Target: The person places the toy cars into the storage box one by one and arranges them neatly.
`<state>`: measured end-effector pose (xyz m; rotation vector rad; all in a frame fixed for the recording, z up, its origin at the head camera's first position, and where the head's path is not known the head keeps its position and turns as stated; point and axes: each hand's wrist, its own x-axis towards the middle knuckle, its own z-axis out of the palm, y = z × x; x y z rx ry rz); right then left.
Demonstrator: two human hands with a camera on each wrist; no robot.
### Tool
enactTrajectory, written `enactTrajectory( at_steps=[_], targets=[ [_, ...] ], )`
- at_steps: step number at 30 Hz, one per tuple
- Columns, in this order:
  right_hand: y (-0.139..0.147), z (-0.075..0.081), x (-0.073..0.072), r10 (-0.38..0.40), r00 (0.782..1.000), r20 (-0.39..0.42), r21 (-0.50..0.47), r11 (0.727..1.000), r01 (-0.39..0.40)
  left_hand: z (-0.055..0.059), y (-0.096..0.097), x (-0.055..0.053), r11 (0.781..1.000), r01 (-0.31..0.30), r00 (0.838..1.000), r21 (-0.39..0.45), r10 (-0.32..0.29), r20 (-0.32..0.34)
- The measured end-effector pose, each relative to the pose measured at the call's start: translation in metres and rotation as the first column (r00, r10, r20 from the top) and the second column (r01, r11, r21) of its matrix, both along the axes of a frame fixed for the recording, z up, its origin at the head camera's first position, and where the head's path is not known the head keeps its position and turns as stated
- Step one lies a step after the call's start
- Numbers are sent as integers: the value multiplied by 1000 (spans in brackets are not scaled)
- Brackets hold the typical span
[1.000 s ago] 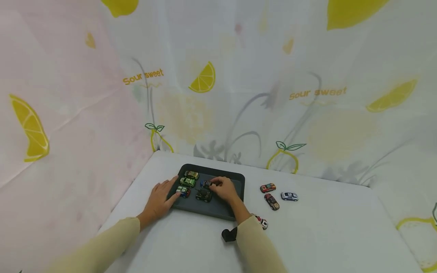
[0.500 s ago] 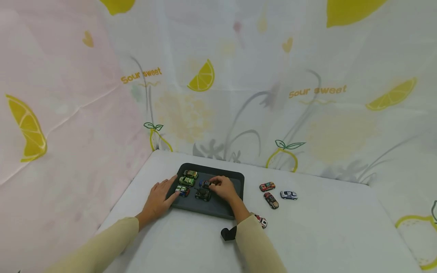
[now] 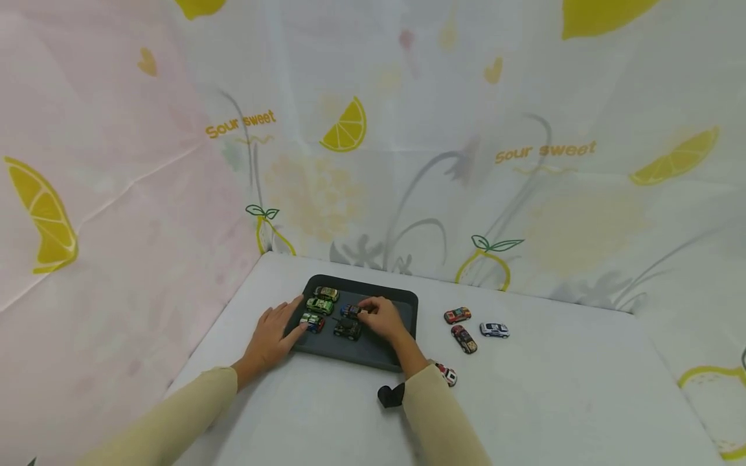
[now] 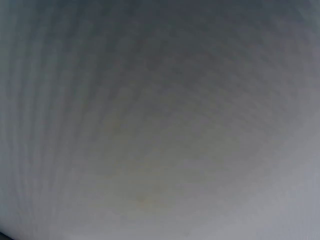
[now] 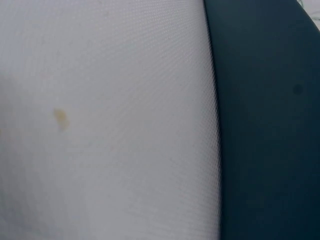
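Observation:
In the head view, a dark grey tray (image 3: 373, 362) holds several toy cars. My right hand (image 3: 384, 320) reaches over its middle, thumb and fingertips pinching a dark blue toy car (image 3: 350, 311). Just in front of that car sits a dark camouflage-like toy vehicle (image 3: 347, 329). My left hand (image 3: 271, 333) rests along the tray's left rim with fingers extended. Its thumb tip is at a white-and-green toy car (image 3: 312, 322); contact is hard to tell. Behind stand a green toy car (image 3: 320, 306) and a yellowish toy car (image 3: 326, 294). Neither wrist view shows the fingers.
Right of the tray, on the white table (image 3: 542, 388), lie an orange-red toy car (image 3: 457, 315), a dark red one (image 3: 464, 339) and a white-blue one (image 3: 494, 330). A red-and-white toy car (image 3: 447, 375) is partly behind my right sleeve. Printed cloth walls rise behind and left.
Both hands keep their places at the tray, the right still on the dark blue car. The whole scene shifts slightly upward as the head view tilts a little.

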<state>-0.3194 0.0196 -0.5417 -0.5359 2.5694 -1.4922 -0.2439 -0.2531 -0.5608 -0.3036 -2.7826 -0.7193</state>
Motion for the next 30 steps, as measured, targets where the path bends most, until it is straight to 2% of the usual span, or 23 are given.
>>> enactTrajectory(
  at_steps=[6,13,20,30],
  targets=[
    [-1,1,0,-1,1000,-6,20,1000,1,2,-1,0,1000,2,1000,-3,-2,3],
    [0,2,0,1,1000,-27,2,1000,-1,2,0,-1,1000,6,1000,7,-6,-5],
    [-1,1,0,-8,1000,4,26,1000,8,-2,0,0,1000,-4,1000,0,4,4],
    [-2,2,0,-14,1000,-11,28,1000,14,3,1,0,1000,2,1000,-2,-2,2]
  ],
)
